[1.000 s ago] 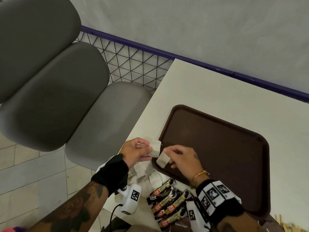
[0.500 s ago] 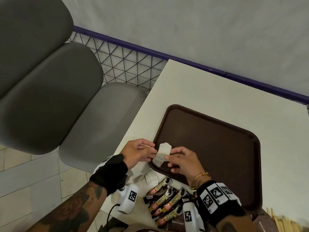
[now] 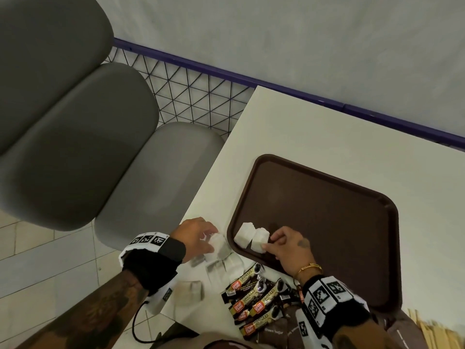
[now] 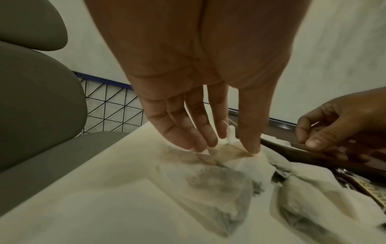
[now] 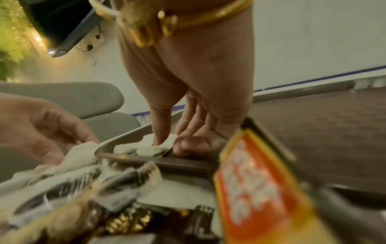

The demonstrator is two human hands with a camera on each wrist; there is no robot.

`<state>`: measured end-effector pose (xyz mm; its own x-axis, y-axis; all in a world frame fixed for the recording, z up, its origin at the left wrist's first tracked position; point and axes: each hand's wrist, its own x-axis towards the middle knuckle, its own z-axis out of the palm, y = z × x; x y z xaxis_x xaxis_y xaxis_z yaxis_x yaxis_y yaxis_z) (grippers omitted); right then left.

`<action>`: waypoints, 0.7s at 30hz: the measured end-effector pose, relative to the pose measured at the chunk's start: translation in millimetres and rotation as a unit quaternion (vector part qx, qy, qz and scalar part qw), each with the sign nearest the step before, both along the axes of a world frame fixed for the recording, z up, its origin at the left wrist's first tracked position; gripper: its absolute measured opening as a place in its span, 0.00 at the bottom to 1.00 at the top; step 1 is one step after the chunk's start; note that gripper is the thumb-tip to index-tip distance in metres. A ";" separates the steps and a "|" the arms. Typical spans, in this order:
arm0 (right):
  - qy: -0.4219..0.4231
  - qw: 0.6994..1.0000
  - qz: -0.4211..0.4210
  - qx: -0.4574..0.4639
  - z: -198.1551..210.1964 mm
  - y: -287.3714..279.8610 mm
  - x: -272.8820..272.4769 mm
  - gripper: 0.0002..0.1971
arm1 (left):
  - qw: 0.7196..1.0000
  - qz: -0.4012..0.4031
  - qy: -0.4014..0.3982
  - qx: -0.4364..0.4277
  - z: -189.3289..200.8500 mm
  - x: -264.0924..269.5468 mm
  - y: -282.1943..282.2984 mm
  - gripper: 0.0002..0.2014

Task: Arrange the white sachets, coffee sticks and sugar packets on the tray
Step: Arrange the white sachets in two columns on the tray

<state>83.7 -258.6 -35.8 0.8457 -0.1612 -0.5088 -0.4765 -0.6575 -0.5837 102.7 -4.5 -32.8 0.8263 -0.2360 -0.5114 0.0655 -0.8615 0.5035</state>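
A brown tray lies on the white table. Two white sachets rest side by side in its near-left corner. My right hand pinches the right-hand sachet at its edge, thumb on top. Just left of the tray, my left hand reaches into a loose pile of white sachets; thumb and fingertips pinch one. Coffee sticks lie fanned near the front edge, with brown sugar packets below them.
Grey seat cushions stand left of the table, over a tiled floor. A wire mesh panel and purple rail run along the wall. Wooden stirrers show at lower right. Most of the tray floor is bare.
Both hands held sachets together over the tray's corner before. Now two sachets lie on the tray, and my left hand has drawn back left to the pile.
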 end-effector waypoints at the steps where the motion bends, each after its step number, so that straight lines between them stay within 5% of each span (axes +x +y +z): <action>1: -0.012 1.000 0.018 -0.011 1.1 0.1 -2.0 0.12 | 1.000 -0.002 -0.001 0.003 -0.6 -0.6 -0.7 0.20; 5: -0.073 0.984 0.140 -0.079 2.9 6.9 -7.0 0.07 | 1.000 0.026 -0.007 0.001 -2.0 -3.1 -3.6 0.17; 12: -0.066 0.949 0.267 -0.155 14.4 28.0 5.0 0.15 | 0.999 0.046 -0.011 -0.005 -0.3 -6.0 -5.5 0.14; 21: -0.094 0.945 0.266 -0.163 18.1 30.0 8.9 0.14 | 0.998 0.061 -0.016 -0.012 -2.3 -8.1 -3.1 0.13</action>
